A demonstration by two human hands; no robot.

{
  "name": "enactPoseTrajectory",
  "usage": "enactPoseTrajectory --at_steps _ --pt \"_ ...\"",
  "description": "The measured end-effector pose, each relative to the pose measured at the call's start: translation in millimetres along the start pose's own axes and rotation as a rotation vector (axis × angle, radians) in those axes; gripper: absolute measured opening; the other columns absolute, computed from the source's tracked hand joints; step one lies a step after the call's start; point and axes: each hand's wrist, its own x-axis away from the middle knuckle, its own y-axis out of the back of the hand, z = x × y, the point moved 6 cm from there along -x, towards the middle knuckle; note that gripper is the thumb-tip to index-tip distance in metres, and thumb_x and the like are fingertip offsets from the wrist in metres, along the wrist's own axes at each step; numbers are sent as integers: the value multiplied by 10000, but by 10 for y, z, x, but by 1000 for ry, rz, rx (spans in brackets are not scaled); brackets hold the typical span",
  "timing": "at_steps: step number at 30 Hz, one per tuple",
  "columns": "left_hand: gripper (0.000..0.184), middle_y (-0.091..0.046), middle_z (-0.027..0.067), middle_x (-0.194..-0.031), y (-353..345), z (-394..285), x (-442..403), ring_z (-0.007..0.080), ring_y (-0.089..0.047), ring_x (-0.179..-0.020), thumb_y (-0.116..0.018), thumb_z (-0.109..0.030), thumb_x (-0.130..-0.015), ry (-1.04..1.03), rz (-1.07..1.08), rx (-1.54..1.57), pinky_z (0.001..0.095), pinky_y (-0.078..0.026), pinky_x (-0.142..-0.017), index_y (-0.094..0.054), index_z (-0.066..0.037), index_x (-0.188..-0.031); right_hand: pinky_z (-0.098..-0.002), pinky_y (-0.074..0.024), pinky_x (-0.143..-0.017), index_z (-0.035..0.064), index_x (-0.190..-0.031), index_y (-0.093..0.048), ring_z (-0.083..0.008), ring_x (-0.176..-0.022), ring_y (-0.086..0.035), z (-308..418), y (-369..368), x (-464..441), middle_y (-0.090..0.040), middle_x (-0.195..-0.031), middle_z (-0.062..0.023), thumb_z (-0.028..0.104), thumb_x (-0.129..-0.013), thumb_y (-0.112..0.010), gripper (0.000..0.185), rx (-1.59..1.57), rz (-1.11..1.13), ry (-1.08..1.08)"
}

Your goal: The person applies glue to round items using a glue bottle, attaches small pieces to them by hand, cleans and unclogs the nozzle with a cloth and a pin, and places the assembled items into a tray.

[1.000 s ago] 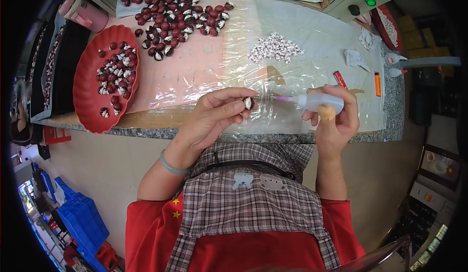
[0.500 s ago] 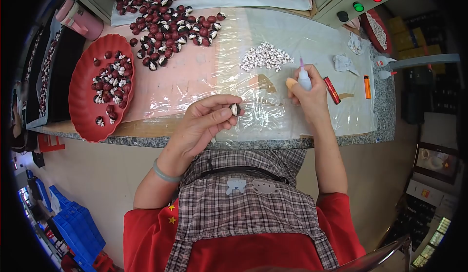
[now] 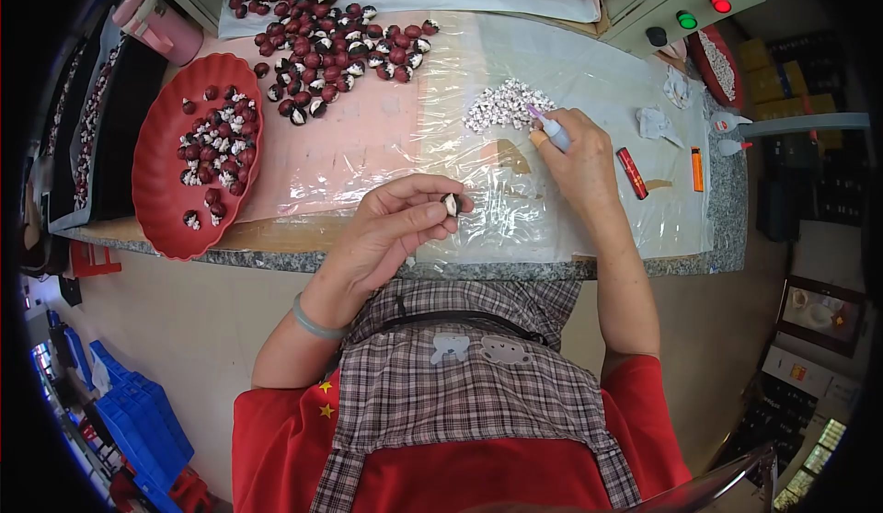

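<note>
Near the table's front edge, my left hand [image 3: 400, 228] pinches a small dark round piece with a white face [image 3: 451, 205] between thumb and fingers. My right hand [image 3: 584, 159] is wrapped round a small squeeze bottle [image 3: 556, 133] with a thin purple nozzle. A tan cover sits on one finger of that hand. The nozzle tilts up and left, its tip at the right side of a heap of tiny white pieces [image 3: 497, 106]; whether it touches them I cannot tell. Farther back on the left lies a pile of dark red, black and white round pieces [image 3: 322, 67].
A red scalloped tray [image 3: 150, 163] holding red-and-white pieces stands at left, a pink flask [image 3: 170, 34] behind it. At right lie a red tube [image 3: 633, 173], an orange lighter [image 3: 696, 170] and crumpled tissue [image 3: 655, 124]. A cabinet with lit buttons [image 3: 686, 20] borders the back.
My right hand has moved left and tipped the bottle, bringing its nozzle from upright beside the white heap to the heap itself. My left hand still holds the small piece, nearly unmoved.
</note>
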Motion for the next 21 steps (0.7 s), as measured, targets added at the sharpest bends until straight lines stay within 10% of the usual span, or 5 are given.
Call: enactPoseTrajectory --at_steps 9,21 --pt "277 -632 115 -984 -52 -2 -33 85 -533 -737 -602 -78 -882 -58 -55 -79 186 -436 -642 -589 0 -1147 -228 -426 -602 14 -802 -632 -60 -650 -511 28 -59 231 -599 -712 -8 89 -758 -681 100 -647 271 -419" --pt "277 -627 43 -869 -115 108 -67 73 -552 -712 -613 -59 -876 -171 -89 -253 192 -435 -610 -583 2 -1145 -211 -400 -584 22 -733 -571 -37 -655 -476 478 -93 582 -594 -715 13 51 -754 -686 120 -849 149 -310"
